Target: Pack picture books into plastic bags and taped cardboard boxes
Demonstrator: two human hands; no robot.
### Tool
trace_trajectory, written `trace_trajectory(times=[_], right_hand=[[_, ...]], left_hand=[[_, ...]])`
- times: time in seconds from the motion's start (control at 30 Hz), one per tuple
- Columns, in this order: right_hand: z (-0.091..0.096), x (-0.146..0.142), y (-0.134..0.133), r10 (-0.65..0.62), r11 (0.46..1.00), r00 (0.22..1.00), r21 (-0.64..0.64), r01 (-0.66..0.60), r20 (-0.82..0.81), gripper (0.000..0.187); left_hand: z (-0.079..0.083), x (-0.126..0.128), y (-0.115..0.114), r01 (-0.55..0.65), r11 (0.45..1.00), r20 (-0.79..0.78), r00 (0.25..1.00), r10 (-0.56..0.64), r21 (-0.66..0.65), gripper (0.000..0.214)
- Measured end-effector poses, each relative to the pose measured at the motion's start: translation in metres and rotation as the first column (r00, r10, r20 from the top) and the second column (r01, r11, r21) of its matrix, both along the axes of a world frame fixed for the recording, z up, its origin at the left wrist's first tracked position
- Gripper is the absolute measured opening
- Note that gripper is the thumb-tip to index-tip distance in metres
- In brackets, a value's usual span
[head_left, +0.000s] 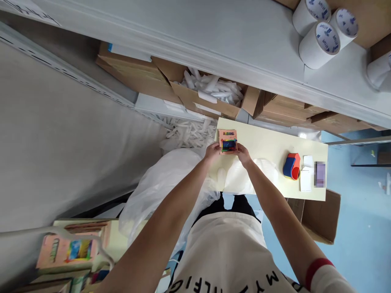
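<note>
A flat, square salmon-pink printed packet [227,136] with a dark, rainbow-edged picture is held up over the cream table [259,138], near its left end. My left hand [213,150] grips its lower left edge, and my right hand [243,154] pinches the lower right corner. Whether it is a pouch or a thin box I cannot tell. Below my hands, a translucent white plastic sheet or bag [238,177] lies on the tabletop. Farther right stands a red and blue plastic holder [291,167], with white cards [305,180] beside it.
A large translucent plastic bag [161,179] bulges left of the table. Behind, a carton [195,97] holds white rolled pieces under a grey shelf [214,28] bearing white tape rolls [319,44]. An open box [324,217] sits lower right; more pink printed packets [51,252] lie lower left.
</note>
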State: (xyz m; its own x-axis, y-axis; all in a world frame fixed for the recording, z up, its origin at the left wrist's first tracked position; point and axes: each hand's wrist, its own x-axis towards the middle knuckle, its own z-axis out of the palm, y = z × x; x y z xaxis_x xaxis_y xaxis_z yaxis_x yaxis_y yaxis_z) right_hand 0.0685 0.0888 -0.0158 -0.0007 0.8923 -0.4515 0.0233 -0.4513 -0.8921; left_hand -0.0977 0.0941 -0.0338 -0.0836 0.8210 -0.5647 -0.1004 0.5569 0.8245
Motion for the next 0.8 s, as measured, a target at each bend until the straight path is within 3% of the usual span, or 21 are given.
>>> trace_trajectory(times=[0.1, 0.23, 0.4, 0.6, 0.7, 0.8], right_hand=[[0.005, -0.001, 0.0, -0.025, 0.999, 0.998, 0.036, 0.027, -0.056, 0.032], [0.014, 0.002, -0.002, -0.183, 0.981, 0.978, 0.049, 0.188, -0.095, 0.043], [0.035, 0.029, -0.015, -0.268, 0.956, 0.96, 0.101, 0.276, -0.086, 0.029], [0.05, 0.087, -0.072, -0.271, 0.956, 0.96, 0.1, 0.277, -0.07, 0.037], [0.044, 0.118, -0.114, -0.275, 0.96, 0.961, 0.056, 0.276, -0.024, 0.036], [0.032, 0.145, -0.148, -0.289, 0.957, 0.952, -0.007, 0.291, 0.102, 0.036]], left_hand=[[0.004, 0.002, 0.002, -0.064, 0.998, 0.034, 0.997, 0.064, 0.009, 0.028], [0.018, 0.005, 0.004, -0.099, 0.994, 0.126, 0.988, 0.093, 0.049, 0.032], [0.039, 0.016, -0.006, -0.046, 0.994, 0.281, 0.959, 0.016, 0.099, 0.036], [0.047, 0.062, -0.058, 0.126, 0.963, 0.01, 0.991, -0.133, 0.239, 0.05], [0.044, 0.095, -0.094, 0.264, 0.929, -0.129, 0.963, -0.238, 0.259, 0.047], [0.037, 0.128, -0.122, 0.331, 0.911, -0.168, 0.94, -0.296, 0.246, 0.048]])
